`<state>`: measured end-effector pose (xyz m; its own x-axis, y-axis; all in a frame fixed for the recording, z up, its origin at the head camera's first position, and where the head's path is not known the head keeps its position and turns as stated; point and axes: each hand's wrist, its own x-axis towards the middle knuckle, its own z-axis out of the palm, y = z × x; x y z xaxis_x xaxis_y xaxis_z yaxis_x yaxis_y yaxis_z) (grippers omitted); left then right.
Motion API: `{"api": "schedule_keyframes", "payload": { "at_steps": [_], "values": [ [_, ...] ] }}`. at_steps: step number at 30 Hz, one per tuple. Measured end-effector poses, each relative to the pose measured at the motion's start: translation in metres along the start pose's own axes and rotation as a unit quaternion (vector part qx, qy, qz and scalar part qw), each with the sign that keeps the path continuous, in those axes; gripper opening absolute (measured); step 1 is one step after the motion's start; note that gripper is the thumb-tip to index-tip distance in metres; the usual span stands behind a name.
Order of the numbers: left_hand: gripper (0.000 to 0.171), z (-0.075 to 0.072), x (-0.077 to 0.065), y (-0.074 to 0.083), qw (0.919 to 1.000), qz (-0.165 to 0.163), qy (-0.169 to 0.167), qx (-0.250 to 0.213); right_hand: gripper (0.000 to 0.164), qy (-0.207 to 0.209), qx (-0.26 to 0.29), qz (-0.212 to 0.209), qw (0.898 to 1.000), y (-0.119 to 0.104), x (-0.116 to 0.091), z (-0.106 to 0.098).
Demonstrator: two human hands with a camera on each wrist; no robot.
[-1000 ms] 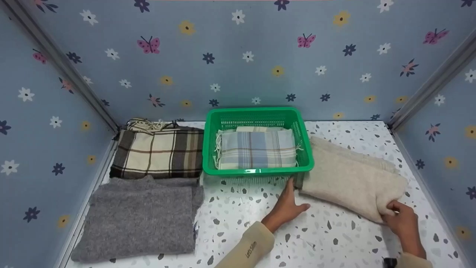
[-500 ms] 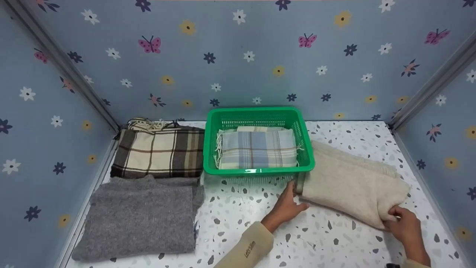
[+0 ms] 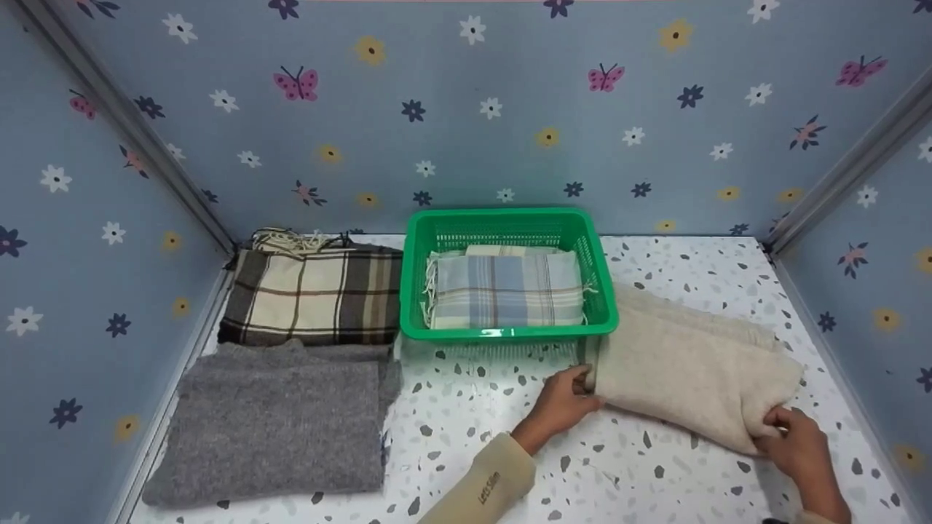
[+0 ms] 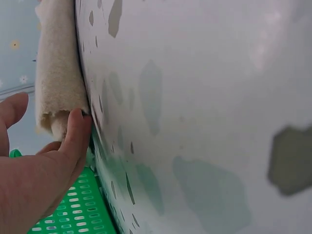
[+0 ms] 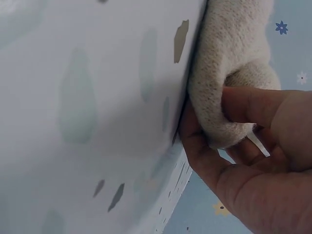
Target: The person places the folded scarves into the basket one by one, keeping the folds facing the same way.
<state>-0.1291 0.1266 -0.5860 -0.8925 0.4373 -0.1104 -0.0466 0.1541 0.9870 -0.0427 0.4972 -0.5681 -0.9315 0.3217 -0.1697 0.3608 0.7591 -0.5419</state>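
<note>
A folded beige woollen shawl (image 3: 684,364) lies aslant on the speckled table, right of the green basket (image 3: 510,335) and partly behind its corner. My right hand (image 3: 797,447) pinches the shawl's near right corner; in the right wrist view, the thumb lies on top of the fold and the fingers (image 5: 204,156) are beneath it. At the near left corner, my left hand (image 3: 557,404) touches the shawl's edge. The left wrist view shows its fingers (image 4: 75,131) reaching the rolled end, low against the table, while the thumb stands apart from the cloth.
Inside the basket lies a folded blue-and-white plaid shawl (image 3: 510,287) with fringes. To the left are a brown-and-cream plaid shawl (image 3: 320,295) and, nearer, a folded grey woollen cloth (image 3: 284,429). Flower-patterned walls (image 3: 495,109) enclose the back and both sides.
The beige shawl has slid slightly toward me, with my right hand moving along. My left fingers have drawn back from beside the basket to the shawl's corner.
</note>
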Motion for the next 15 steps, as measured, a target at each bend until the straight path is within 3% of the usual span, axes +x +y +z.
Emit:
{"api": "schedule_keyframes", "payload": {
  "at_steps": [7,15],
  "values": [
    [0.036,0.0023,-0.0018,0.0006,0.9995,-0.001,0.009,0.03,0.02,-0.009,-0.005,0.004,1.0,0.0018,0.0007,-0.0016],
    [0.022,0.0082,-0.0062,-0.0003,0.9993,0.009,0.018,0.031,0.02,-0.018,-0.007,0.008,1.0,0.0003,-0.0006,-0.0028]
  ]
}}
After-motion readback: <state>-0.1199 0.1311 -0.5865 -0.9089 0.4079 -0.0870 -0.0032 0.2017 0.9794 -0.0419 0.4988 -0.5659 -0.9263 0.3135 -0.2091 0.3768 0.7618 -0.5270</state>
